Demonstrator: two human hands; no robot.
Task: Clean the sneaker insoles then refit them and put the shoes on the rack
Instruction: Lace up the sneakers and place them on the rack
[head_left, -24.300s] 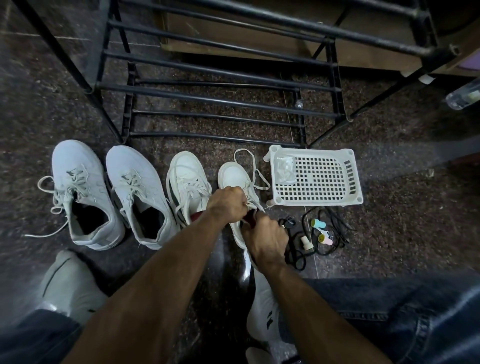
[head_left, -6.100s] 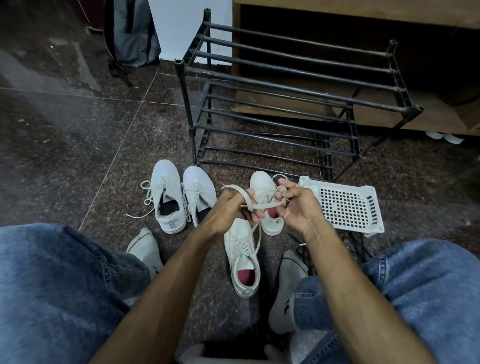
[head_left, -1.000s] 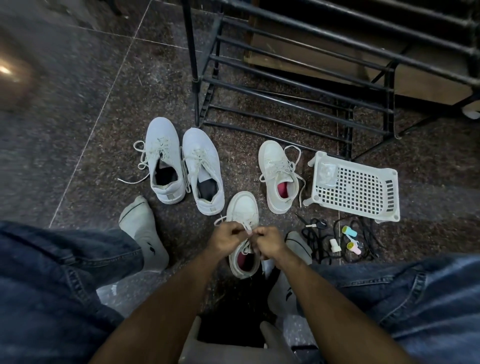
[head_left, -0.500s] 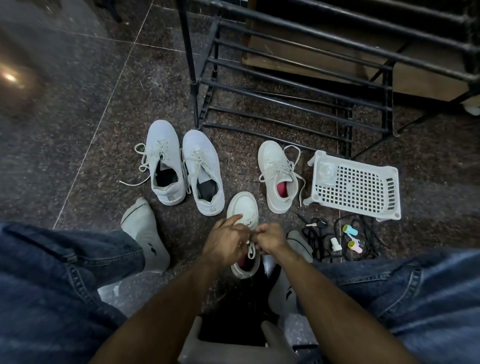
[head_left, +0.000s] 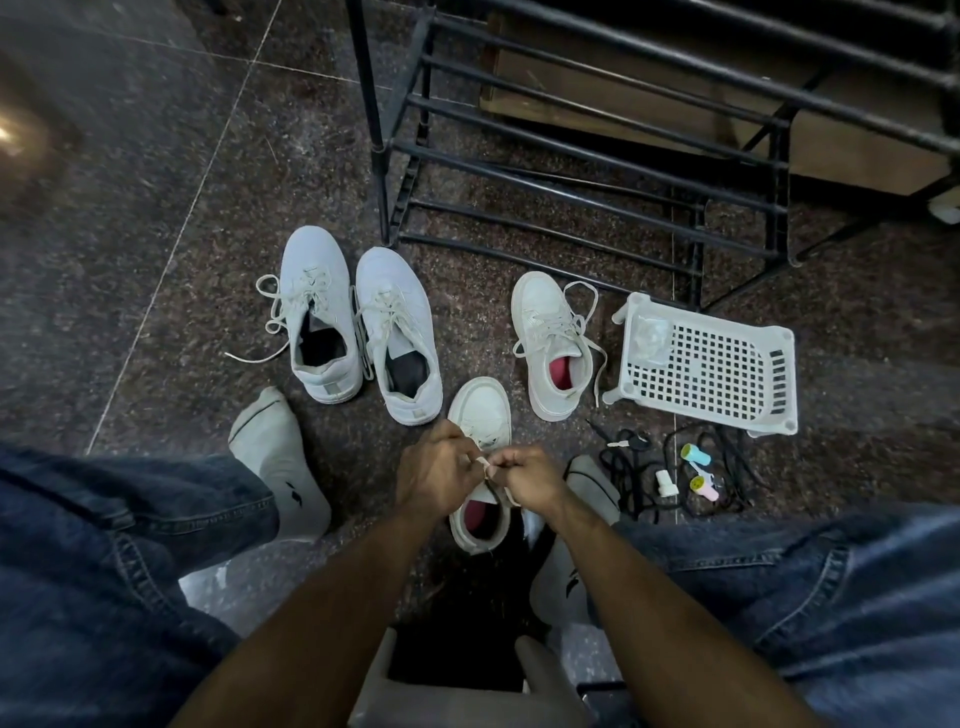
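Over the nearest sneaker (head_left: 480, 415), both hands meet: the left hand (head_left: 434, 480) and right hand (head_left: 527, 475) each pinch its lace (head_left: 485, 467). Just beyond on the floor stand its mate (head_left: 550, 343), a second pair (head_left: 358, 317) to the left, a white basket (head_left: 711, 364), then the black rack (head_left: 597, 150).
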